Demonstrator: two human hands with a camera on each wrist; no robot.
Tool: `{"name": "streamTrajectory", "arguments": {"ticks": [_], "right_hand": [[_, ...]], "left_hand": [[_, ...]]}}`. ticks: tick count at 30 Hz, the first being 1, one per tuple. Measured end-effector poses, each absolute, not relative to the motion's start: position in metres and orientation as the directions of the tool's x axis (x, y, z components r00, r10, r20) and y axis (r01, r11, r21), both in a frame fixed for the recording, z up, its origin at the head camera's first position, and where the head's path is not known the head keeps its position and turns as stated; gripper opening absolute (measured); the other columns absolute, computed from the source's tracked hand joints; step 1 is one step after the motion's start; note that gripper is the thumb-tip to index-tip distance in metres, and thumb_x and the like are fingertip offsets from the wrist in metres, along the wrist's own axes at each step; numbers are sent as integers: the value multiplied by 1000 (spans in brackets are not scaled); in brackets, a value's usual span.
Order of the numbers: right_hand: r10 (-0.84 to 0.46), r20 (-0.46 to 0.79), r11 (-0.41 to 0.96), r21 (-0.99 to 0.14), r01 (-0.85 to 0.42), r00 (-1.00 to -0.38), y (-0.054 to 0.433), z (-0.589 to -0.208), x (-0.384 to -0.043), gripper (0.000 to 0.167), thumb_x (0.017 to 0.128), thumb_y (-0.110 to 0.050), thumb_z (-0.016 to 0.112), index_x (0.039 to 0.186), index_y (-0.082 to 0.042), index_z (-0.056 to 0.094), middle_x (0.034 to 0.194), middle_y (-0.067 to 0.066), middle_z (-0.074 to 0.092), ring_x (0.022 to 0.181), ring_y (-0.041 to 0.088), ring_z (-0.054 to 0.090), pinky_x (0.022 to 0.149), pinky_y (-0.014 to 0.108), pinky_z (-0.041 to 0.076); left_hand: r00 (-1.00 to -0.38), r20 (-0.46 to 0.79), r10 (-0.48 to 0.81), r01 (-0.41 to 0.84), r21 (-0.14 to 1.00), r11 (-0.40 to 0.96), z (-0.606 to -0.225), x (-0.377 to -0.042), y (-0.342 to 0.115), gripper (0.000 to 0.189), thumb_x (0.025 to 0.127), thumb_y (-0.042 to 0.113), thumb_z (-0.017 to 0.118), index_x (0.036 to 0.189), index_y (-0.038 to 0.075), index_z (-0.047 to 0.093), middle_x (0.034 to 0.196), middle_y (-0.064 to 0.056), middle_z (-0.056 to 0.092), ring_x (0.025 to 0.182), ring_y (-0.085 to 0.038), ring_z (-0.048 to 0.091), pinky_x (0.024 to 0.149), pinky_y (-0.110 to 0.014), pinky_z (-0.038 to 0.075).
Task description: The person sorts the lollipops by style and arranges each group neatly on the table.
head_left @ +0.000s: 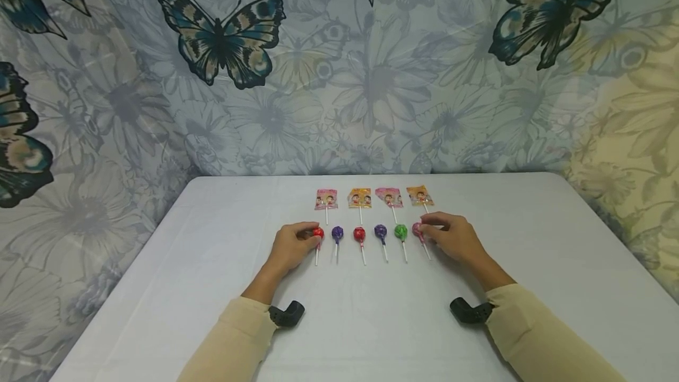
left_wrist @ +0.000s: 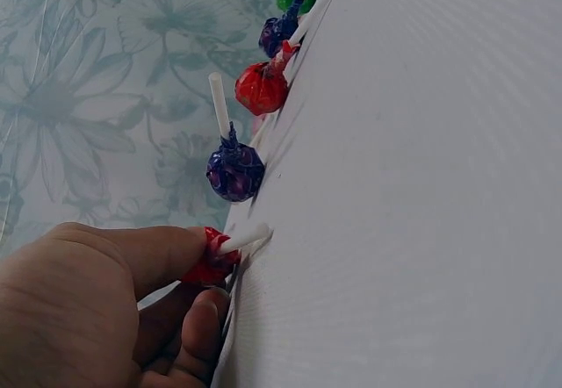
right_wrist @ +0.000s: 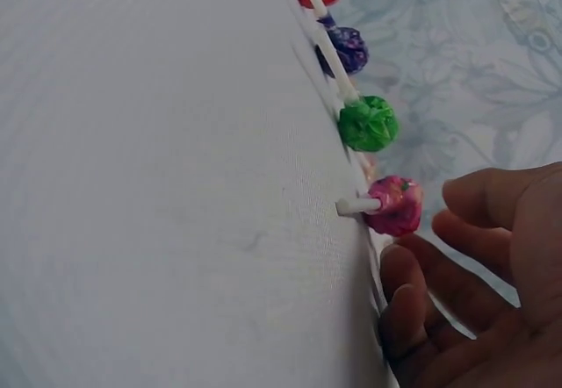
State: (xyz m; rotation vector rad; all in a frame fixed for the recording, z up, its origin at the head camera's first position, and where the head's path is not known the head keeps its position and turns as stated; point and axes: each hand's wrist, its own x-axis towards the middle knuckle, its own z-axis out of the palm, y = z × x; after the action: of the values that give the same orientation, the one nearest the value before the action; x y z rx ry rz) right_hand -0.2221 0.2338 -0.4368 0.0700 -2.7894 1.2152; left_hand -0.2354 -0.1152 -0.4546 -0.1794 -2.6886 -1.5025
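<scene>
My left hand [head_left: 290,246] pinches the wrapped head of a red lollipop [left_wrist: 209,261] at the left end of a row. Beside the pink lollipop [right_wrist: 395,205] at the right end is my right hand [head_left: 451,236], its fingers loosely bent and a small gap between thumb and candy in the right wrist view. Between the hands lie a purple lollipop [head_left: 337,233], another red lollipop [head_left: 359,234], a second purple lollipop [head_left: 380,231] and a green lollipop [head_left: 401,231]. Their white sticks point toward me.
Behind that row lie flat-wrapped lollipops: pink packets [head_left: 326,199] alternating with orange packets [head_left: 360,198], sticks toward me. All rest on a white-covered table [head_left: 350,329]. A butterfly-patterned backdrop [head_left: 371,111] stands along its far edge. Each wrist carries a black device [head_left: 287,314].
</scene>
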Motion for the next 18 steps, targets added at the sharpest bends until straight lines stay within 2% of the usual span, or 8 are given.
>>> {"name": "streamTrajectory", "arguments": {"ticks": [6,13,18], "right_hand": [[1,94,638,-767,-72,-996,237,-432,-217,29,94,-19,63,117,-2,67,84,9,68,66,20,60,52,32,48],[10,92,607,-792,-67,-996,244,-421,-214,32,96,-24,61,120,-4,65,94,16,67,68,26,61,47,33,48],[23,118,640,-765,-76,-993,249,-408,-211,35,96,-28,60,121,-4,65,101,16,67,77,28,62,52,35,47]], "left_hand": [[-992,107,69,128,842,524,-458,-233,-117,31,83,6,75,114,6,72,87,-2,64,79,-17,55,70,-33,46],[-992,121,42,125,839,530,-459,-234,-119,30,82,7,75,112,8,73,86,-2,63,80,-18,55,70,-33,45],[-992,121,46,127,845,519,-457,-237,-120,30,82,9,76,112,8,73,85,-2,65,79,-18,56,68,-32,46]]}}
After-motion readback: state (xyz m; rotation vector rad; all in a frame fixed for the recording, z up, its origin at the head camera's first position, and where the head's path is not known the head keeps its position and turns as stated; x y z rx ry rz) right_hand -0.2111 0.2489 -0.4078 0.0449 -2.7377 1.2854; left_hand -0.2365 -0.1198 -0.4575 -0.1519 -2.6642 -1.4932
